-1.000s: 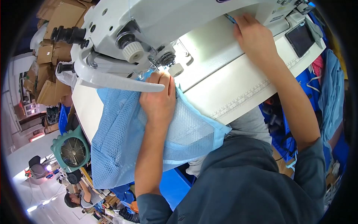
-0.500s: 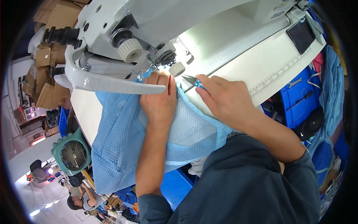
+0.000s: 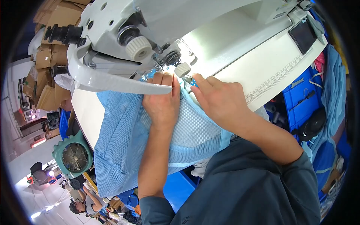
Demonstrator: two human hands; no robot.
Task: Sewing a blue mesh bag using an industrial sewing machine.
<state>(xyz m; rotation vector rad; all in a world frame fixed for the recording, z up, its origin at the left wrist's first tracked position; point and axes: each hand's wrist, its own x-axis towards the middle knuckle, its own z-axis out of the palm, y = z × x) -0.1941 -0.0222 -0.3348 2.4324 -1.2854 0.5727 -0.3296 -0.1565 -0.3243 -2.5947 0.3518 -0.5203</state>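
A white sewing machine stands over a white table. My left hand has its fingers curled on the light blue mesh fabric beside the needle area, holding it there; the fingertips are partly hidden by the machine's white arm. My right hand grips small snips with a blue patterned handle, their metal tips pointing at the fabric's bound edge just right of the needle area and left hand. The mesh piece drapes off the table's front edge.
A dark phone lies on the table's right end, near a printed ruler scale. Blue trays with tools, a green fan, cardboard piles and, at lower left, a co-worker surround the table.
My right hand has come from under the machine's arm at upper right down beside my left hand, bringing the snips to the fabric edge. My left hand stays nearly in place.
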